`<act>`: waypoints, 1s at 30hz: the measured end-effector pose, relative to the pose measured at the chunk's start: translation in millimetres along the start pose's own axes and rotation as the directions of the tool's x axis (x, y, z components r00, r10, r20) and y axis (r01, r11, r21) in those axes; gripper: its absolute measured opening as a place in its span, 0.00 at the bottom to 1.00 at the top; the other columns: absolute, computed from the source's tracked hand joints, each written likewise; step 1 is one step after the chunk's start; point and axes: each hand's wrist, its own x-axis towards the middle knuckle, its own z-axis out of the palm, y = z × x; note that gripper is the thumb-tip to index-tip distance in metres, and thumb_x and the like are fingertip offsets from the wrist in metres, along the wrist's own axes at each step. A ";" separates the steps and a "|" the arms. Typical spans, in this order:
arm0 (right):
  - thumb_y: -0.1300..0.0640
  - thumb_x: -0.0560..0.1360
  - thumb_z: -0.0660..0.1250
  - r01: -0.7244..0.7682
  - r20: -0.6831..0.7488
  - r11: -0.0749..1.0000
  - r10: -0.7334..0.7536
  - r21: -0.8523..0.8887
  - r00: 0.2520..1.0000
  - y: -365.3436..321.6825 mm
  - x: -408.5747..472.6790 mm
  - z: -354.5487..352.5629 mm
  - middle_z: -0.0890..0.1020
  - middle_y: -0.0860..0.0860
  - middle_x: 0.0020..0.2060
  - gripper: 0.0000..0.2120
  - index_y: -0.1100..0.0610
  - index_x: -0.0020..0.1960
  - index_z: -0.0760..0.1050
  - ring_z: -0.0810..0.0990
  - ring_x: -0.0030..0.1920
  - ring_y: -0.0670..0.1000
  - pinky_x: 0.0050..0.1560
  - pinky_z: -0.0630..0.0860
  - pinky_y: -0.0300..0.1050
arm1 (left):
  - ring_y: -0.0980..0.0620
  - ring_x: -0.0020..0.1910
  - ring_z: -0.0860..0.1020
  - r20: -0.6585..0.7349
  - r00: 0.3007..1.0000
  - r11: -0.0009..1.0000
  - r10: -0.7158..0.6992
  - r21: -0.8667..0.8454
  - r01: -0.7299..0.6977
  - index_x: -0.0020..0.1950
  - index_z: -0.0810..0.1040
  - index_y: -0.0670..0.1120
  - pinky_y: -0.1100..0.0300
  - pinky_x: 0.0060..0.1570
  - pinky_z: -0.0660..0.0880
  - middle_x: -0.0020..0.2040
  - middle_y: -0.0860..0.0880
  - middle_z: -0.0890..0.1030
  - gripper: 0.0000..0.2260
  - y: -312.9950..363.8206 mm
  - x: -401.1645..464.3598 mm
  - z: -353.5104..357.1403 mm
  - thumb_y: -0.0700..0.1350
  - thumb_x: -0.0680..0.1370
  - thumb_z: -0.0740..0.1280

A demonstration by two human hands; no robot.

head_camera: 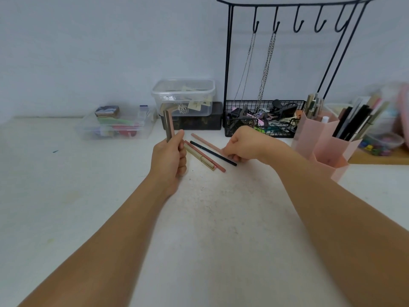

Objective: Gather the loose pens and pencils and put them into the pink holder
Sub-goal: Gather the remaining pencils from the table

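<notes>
Left hand (171, 158) grips a brown pen (168, 126) upright above the surface (88, 196). Right hand (241, 147) curled, fingertips pinching the far pink pencil (204, 140). Black pen (212, 153), red pencil (204, 158), beige pen (199, 156) lie between hands. Pink holder (321, 147) right, already stocked.

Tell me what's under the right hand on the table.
The right hand covers the near ends of a pale pink pencil and a black pen. Whether its fingers grip either is hidden.
</notes>
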 end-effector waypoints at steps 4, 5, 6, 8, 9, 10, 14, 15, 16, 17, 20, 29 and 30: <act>0.60 0.76 0.73 0.053 0.072 0.868 -0.101 0.493 0.992 -8.0 -10.6 -11.2 0.81 0.53 0.34 0.07 0.64 0.45 0.83 0.77 0.33 0.47 0.38 0.78 0.38 | 0.56 0.22 0.58 0.013 0.999 0.999 0.032 -0.022 -0.031 0.41 0.74 0.46 0.64 0.19 0.57 0.26 0.53 0.62 0.12 0.7 -1.0 0.9 0.50 0.82 0.67; 0.59 0.76 0.73 0.072 0.079 0.832 -0.137 0.550 0.987 -12.8 -12.9 -10.3 0.81 0.52 0.34 0.06 0.63 0.46 0.83 0.78 0.33 0.46 0.38 0.78 0.38 | 0.56 0.23 0.58 0.020 0.999 0.998 0.048 -0.030 -0.048 0.43 0.75 0.45 0.64 0.19 0.57 0.27 0.53 0.62 0.12 0.8 -1.4 1.5 0.51 0.81 0.68; 0.59 0.76 0.73 0.085 0.085 0.807 -0.166 0.585 0.982 -18.2 -14.6 -6.8 0.81 0.52 0.34 0.07 0.64 0.48 0.83 0.78 0.33 0.46 0.39 0.78 0.38 | 0.56 0.23 0.58 0.030 0.997 0.997 0.066 -0.040 -0.064 0.45 0.76 0.45 0.64 0.19 0.57 0.27 0.52 0.61 0.11 0.5 -1.6 2.1 0.52 0.81 0.69; 0.59 0.77 0.72 0.100 0.103 0.771 -0.209 0.629 0.972 -28.9 -17.8 5.4 0.80 0.53 0.35 0.10 0.67 0.52 0.82 0.77 0.33 0.46 0.37 0.78 0.36 | 0.56 0.23 0.58 0.059 0.994 0.994 0.093 -0.064 -0.090 0.46 0.76 0.45 0.65 0.19 0.57 0.28 0.52 0.61 0.12 -0.2 -2.0 2.3 0.54 0.80 0.69; 0.59 0.77 0.72 0.106 0.110 0.761 -0.227 0.640 0.968 -32.7 -18.7 12.8 0.80 0.54 0.35 0.12 0.69 0.53 0.81 0.77 0.32 0.46 0.35 0.77 0.35 | 0.56 0.23 0.58 0.075 0.992 0.992 0.103 -0.079 -0.097 0.46 0.77 0.46 0.65 0.19 0.57 0.28 0.52 0.61 0.12 -0.8 -1.8 1.9 0.54 0.79 0.69; 0.60 0.78 0.71 0.116 0.112 0.758 -0.242 0.641 0.964 -36.0 -20.1 19.8 0.79 0.54 0.34 0.12 0.70 0.52 0.80 0.76 0.32 0.46 0.34 0.77 0.35 | 0.57 0.23 0.58 0.089 0.990 0.991 0.109 -0.092 -0.101 0.44 0.77 0.47 0.65 0.20 0.57 0.29 0.52 0.62 0.12 -1.2 -1.6 1.4 0.55 0.79 0.69; 0.62 0.79 0.69 0.149 0.102 0.772 -0.267 0.617 0.958 -43.1 -24.1 41.0 0.78 0.55 0.31 0.08 0.68 0.45 0.79 0.76 0.26 0.44 0.26 0.73 0.32 | 0.56 0.24 0.63 0.068 0.990 0.988 0.128 -0.099 -0.121 0.49 0.77 0.45 0.64 0.23 0.61 0.31 0.51 0.68 0.14 -2.6 0.9 -0.3 0.55 0.78 0.71; 0.62 0.79 0.69 0.148 0.106 0.772 -0.268 0.618 0.957 -44.2 -24.6 44.6 0.78 0.56 0.32 0.08 0.68 0.47 0.79 0.76 0.26 0.44 0.26 0.73 0.33 | 0.54 0.25 0.66 0.055 0.990 0.988 0.131 -0.088 -0.126 0.50 0.76 0.45 0.62 0.24 0.62 0.31 0.51 0.69 0.13 -3.4 2.1 -0.5 0.54 0.78 0.72; 0.61 0.79 0.70 0.151 0.104 0.784 -0.265 0.602 0.959 -45.0 -24.7 47.2 0.78 0.56 0.32 0.09 0.68 0.47 0.80 0.76 0.26 0.44 0.25 0.72 0.33 | 0.52 0.26 0.68 0.045 0.990 0.989 0.135 -0.070 -0.132 0.49 0.76 0.45 0.60 0.25 0.64 0.31 0.50 0.70 0.12 -4.4 2.9 -0.7 0.53 0.78 0.72; 0.59 0.78 0.70 0.162 0.092 0.817 -0.253 0.553 0.963 -45.5 -24.9 48.3 0.79 0.55 0.31 0.09 0.66 0.46 0.80 0.75 0.25 0.44 0.24 0.70 0.33 | 0.51 0.27 0.69 0.038 0.989 0.989 0.141 -0.048 -0.139 0.46 0.75 0.46 0.59 0.26 0.65 0.31 0.50 0.71 0.11 -5.2 3.7 -0.6 0.51 0.79 0.71; 0.58 0.77 0.70 0.206 0.028 0.907 -0.232 0.367 0.972 -44.9 -24.0 48.9 0.79 0.53 0.29 0.12 0.69 0.45 0.81 0.73 0.23 0.43 0.21 0.66 0.34 | 0.48 0.29 0.69 0.025 0.990 0.990 0.141 0.008 -0.141 0.41 0.72 0.47 0.59 0.26 0.63 0.32 0.47 0.70 0.12 -7.3 5.2 0.3 0.48 0.82 0.66; 0.66 0.71 0.71 0.401 -0.090 0.903 -0.392 0.156 0.916 -49.7 -22.1 55.6 0.83 0.53 0.30 0.03 0.65 0.40 0.84 0.77 0.28 0.44 0.39 0.80 0.46 | 0.54 0.27 0.76 0.047 0.986 0.987 0.160 0.013 -0.161 0.42 0.72 0.44 0.55 0.37 0.73 0.27 0.52 0.77 0.14 -6.7 -2.8 4.8 0.48 0.85 0.61; 0.66 0.71 0.72 0.413 -0.079 0.900 -0.406 0.135 0.910 -49.3 -22.8 53.0 0.84 0.53 0.30 0.03 0.64 0.40 0.85 0.76 0.27 0.44 0.38 0.80 0.45 | 0.54 0.28 0.77 0.036 0.986 0.986 0.162 0.024 -0.163 0.43 0.72 0.44 0.54 0.37 0.73 0.27 0.52 0.77 0.13 -6.4 -1.6 4.0 0.48 0.85 0.61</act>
